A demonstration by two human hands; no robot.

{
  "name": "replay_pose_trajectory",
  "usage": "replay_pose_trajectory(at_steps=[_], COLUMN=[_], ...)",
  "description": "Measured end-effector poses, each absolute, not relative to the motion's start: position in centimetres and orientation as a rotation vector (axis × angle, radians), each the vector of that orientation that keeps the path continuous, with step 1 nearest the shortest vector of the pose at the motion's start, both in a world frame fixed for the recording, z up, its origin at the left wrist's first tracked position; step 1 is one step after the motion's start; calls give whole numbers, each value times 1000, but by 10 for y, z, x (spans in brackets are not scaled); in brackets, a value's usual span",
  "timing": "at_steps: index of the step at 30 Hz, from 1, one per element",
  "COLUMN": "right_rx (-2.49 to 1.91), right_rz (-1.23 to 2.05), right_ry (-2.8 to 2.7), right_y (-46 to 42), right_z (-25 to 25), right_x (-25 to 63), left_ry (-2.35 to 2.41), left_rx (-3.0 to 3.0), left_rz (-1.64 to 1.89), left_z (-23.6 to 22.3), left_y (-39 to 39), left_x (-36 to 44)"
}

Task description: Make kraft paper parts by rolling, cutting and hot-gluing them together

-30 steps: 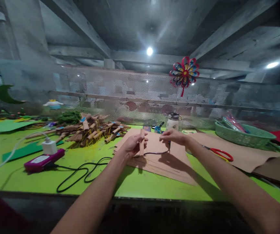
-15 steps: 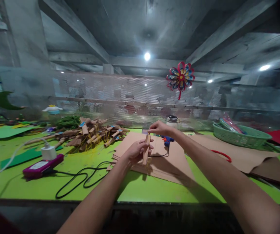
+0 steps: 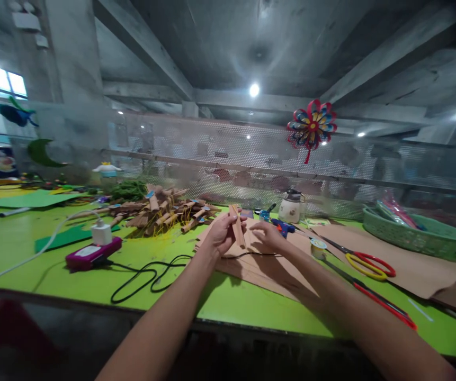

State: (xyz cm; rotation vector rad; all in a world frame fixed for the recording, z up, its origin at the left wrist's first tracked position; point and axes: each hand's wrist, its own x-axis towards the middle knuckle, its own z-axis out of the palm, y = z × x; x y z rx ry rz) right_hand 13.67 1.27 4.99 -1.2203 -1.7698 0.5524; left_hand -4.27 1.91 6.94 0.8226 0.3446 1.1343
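Observation:
My left hand (image 3: 220, 235) is closed around a small rolled brown paper tube (image 3: 237, 224), held nearly upright above a stack of brown paper sheets (image 3: 267, 259) on the green table (image 3: 72, 270). My right hand (image 3: 266, 233) is beside it, its fingers bent and pinched toward the tube's lower part; whether it touches the tube is unclear. A blue glue gun (image 3: 282, 227) lies just behind my right hand, its black cord (image 3: 148, 275) running left over the table.
A pile of finished paper rolls with yellow strings (image 3: 164, 211) lies at the back left. A purple power strip with a white charger (image 3: 92, 251) sits left. Red-handled scissors (image 3: 365, 262), a tape roll (image 3: 318, 247), a white jar (image 3: 293, 209) and a green basket (image 3: 414, 233) are right.
My right hand drew back from the far side of the sheets to the tube. My left hand raised the tube a little. The view shifted left.

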Motion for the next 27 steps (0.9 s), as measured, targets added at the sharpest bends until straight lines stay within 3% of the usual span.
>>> replay_pose_trajectory(at_steps=[3,7,10,19,25,27], right_rx=[-1150,-974,-1048,-1153,-1300,-1340], right_rz=[573,1147,1258,815,71,-32], right_ry=[-1622,-1432,-1367,-1402,-1873,-1912], right_y=[-3,-29,-43,-57,-68,-70], right_z=[58,52,41,59,51,48], right_x=[126,105,97,98,91,89], left_ry=[408,465,505,555,519,514], left_rx=[805,770,761,778,776,761], left_rz=[1183,1234,1256,1236,1249,1258], left_z=[68,65,64,59,54,54], left_y=[24,33,37,36,38,38], left_x=[-41,-42,-46,-44,-42,-42])
